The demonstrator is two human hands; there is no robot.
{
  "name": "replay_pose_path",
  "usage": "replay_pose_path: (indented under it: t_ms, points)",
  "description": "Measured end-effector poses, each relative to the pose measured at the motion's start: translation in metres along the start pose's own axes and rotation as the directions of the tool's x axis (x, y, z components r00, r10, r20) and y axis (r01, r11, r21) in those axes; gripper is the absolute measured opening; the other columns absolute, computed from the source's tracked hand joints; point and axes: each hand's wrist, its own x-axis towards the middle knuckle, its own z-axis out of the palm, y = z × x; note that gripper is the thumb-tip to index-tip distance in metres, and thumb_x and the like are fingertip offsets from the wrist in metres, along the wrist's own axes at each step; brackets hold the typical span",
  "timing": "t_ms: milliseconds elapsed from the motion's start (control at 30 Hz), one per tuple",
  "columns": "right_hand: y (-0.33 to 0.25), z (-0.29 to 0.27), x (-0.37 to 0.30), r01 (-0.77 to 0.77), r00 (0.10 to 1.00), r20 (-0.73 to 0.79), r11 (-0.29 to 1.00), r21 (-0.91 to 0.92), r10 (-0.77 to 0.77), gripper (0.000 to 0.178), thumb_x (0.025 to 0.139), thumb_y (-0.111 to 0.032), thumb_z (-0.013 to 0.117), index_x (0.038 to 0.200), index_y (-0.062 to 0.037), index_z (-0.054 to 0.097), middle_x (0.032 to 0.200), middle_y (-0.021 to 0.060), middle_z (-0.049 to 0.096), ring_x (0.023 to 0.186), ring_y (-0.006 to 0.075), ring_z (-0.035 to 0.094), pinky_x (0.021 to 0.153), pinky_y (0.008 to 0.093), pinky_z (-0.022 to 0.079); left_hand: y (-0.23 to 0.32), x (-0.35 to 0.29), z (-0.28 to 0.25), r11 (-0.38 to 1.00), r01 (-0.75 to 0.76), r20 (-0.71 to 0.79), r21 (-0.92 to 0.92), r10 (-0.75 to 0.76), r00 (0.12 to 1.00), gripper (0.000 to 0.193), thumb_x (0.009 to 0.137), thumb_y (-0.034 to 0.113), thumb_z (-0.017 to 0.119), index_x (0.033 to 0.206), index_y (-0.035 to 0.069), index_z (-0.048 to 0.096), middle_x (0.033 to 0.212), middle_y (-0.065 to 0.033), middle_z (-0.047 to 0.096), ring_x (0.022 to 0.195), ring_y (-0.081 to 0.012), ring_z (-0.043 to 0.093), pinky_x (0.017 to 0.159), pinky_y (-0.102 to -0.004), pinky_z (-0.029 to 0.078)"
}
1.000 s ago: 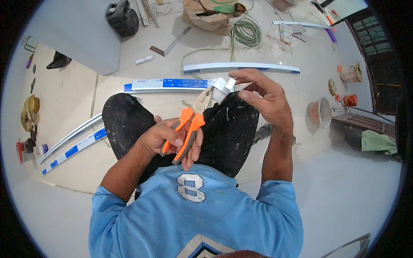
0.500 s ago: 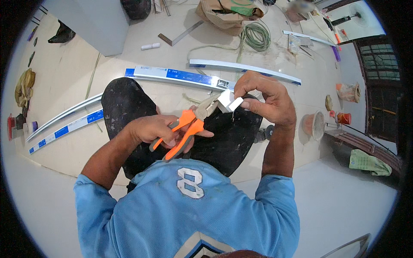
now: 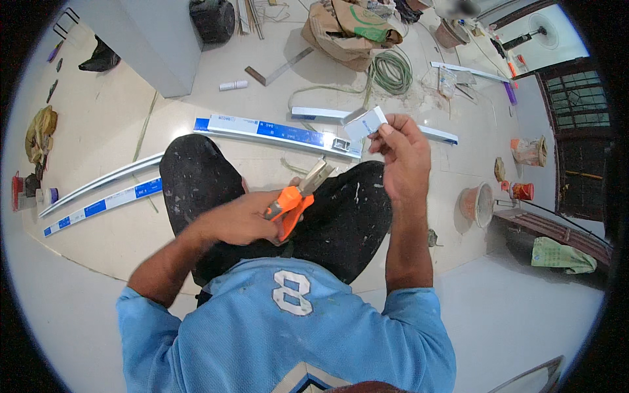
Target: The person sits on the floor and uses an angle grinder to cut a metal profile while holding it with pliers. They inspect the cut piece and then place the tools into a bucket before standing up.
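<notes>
My left hand is wrapped round the orange handles of a pair of pliers, whose metal jaws point up and to the right above my lap. Between the thumb and fingers of my right hand is a small white bent metal piece, held up in front of my right knee. The pliers and the piece are apart. Beyond my knees lies a long metal profile with blue and white film, with a second light profile behind it, partly hidden by the piece and my hand.
More long profiles lie on the floor at the left. Ahead are a metal square, a white marker, a coiled green hose and a brown paper sack. A bucket stands at the right.
The pliers' jaws have come away from the white piece. My right hand has lifted and turned the piece forward, while the pliers have tilted more upright in my left hand.
</notes>
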Motion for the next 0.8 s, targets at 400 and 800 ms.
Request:
replay_pose_path:
  t_ms: [400, 800]
  points:
    - [0.046, 0.058, -0.029, -0.114, 0.955, -0.207, 0.905, 0.411, 0.214, 0.019, 0.102, -0.015, 0.066, 0.117, -0.0022, 0.064, 0.101, 0.01, 0.075, 0.081, 0.0131, 0.065, 0.074, 0.0278, 0.05, -0.011, 0.035, 0.035, 0.98, 0.073, -0.557, 0.187, 0.045, 0.829, 0.078, 0.091, 0.018, 0.06, 0.161, -0.008, 0.036, 0.134, -0.0373, 0.061, 0.132, -0.0454, 0.059, 0.122, -0.0619, 0.028]
    - [0.072, 0.034, -0.009, -0.273, 0.909, -0.114, 0.779, 0.564, 0.401, 0.019, 0.098, -0.02, 0.065, 0.109, -0.0036, 0.064, 0.096, 0.0105, 0.071, 0.08, 0.0186, 0.062, 0.072, 0.034, 0.049, -0.029, 0.028, 0.012, 0.985, 0.144, -0.426, 0.093, -0.092, 0.9, 0.031, 0.079, 0.016, 0.065, 0.104, -0.003, 0.062, 0.09, -0.0135, 0.069, 0.081, -0.0227, 0.067, 0.073, -0.0386, 0.056]
